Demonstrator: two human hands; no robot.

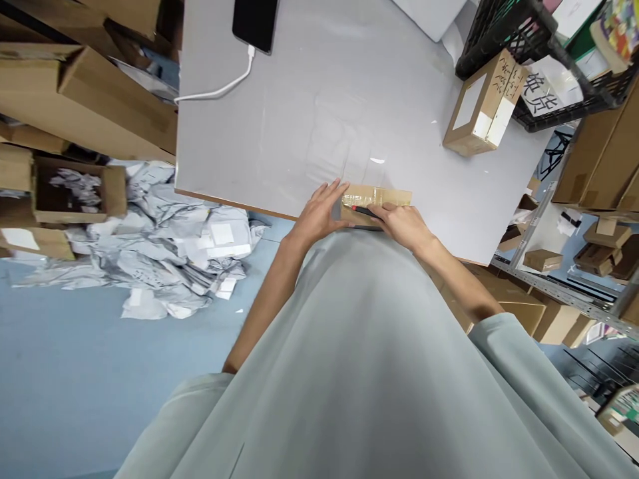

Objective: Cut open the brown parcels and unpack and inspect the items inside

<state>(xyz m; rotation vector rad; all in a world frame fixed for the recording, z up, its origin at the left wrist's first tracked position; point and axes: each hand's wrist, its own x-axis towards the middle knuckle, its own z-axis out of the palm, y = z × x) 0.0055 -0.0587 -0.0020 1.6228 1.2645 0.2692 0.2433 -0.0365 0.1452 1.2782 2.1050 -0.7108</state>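
A small brown cardboard box (399, 195) with clear tape on it lies at the table's near edge, close against my body. My left hand (318, 214) straddles the box's left end, fingertips at the far corner and thumb at the near one, steadying it. In my right hand (403, 225) is a slim black pen-like tool (364, 211) with a red end, held across the box and pointing left. Whether it is a marker or a cutter I cannot tell. My right fingers are wrapped round it and partly cover the box.
On the grey table (299, 126) lie a black phone (254, 25) with a white cable (219, 93) and a taped carton (482, 106) with handwriting. A black crate (536, 23) stands at the back right. Grey mailing bags (164, 233) and open cartons (110, 100) crowd the left.
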